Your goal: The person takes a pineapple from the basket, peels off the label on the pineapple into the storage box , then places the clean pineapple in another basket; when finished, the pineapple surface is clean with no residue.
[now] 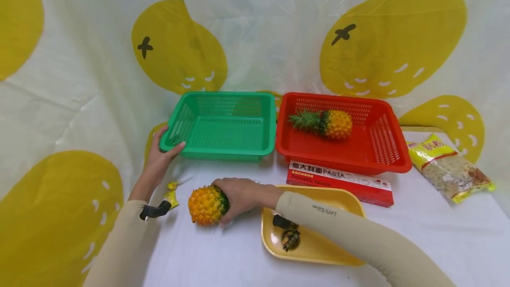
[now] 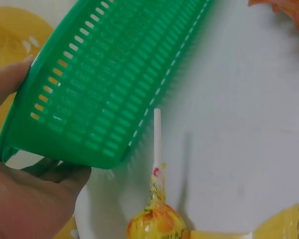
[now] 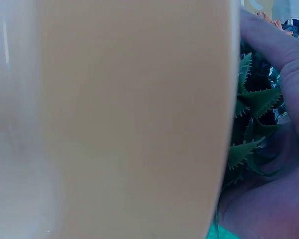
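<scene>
— How many pineapples are lying here?
— Two. One pineapple (image 1: 207, 205) is lying on the table, and another pineapple (image 1: 328, 123) is lying in the red basket (image 1: 392, 145).
— How many baskets are sitting there?
— Two, the red one and a green basket (image 1: 223, 125).
— What else?
— One yellow tray (image 1: 318, 251), one pasta box (image 1: 338, 182), one snack bag (image 1: 448, 167) and one lollipop (image 2: 157, 219) are lying around.

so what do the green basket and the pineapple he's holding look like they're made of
Green basket: moulded plastic, by its even colour, regular slots and slight sheen. Pineapple in the right hand: probably a plastic or rubbery replica, given its saturated orange-yellow, uniform bumps and stiff green leaves, though the look alone can't confirm it.
</scene>
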Action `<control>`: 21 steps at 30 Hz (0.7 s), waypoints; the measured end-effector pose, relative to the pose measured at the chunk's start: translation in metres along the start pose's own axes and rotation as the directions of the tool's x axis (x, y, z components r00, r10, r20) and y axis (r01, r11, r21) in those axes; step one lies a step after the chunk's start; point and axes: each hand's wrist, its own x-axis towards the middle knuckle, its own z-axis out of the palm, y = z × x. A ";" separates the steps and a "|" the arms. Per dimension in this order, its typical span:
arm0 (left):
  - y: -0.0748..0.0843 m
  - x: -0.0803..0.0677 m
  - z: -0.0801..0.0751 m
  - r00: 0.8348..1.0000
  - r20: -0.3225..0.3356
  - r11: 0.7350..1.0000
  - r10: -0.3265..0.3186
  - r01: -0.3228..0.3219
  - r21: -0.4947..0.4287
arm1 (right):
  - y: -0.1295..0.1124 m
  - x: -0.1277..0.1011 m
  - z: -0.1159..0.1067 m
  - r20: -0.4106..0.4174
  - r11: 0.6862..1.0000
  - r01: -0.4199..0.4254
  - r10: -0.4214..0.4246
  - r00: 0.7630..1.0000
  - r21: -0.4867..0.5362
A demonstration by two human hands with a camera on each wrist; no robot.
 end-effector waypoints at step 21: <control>-0.003 0.002 -0.004 0.996 0.033 0.980 0.085 -0.089 0.176 | -0.006 -0.002 -0.012 -0.033 0.999 0.026 -0.028 0.999 -0.034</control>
